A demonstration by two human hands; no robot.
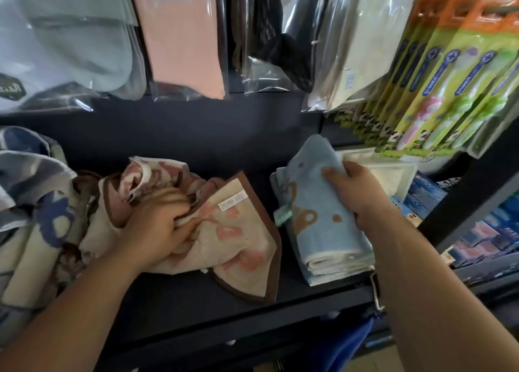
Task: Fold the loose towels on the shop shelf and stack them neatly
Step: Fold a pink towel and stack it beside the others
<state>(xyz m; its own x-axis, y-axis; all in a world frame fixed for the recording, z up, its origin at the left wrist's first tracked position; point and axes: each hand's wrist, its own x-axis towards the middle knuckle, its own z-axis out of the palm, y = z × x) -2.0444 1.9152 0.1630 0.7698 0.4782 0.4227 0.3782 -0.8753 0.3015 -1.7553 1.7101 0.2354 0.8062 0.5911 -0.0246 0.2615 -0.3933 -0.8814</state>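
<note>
A crumpled beige towel with pink shapes and a brown border [236, 239] lies in the middle of the dark shelf [196, 310]. My left hand [157, 228] grips a bunch of its cloth. To the right sits a folded light-blue towel with brown rings [323, 225] on top of another folded blue one. My right hand [356, 192] holds its right edge, thumb on top and fingers curled underneath. More loose towels in blue, grey and cream [31, 209] are heaped at the far left.
Bagged cloths [182, 34] and toothbrush packs [438, 82] hang just above the shelf. A white tray [393, 178] stands behind my right hand. Small boxed goods [483, 237] fill the lower shelves at right. The shelf's front edge runs below the towels.
</note>
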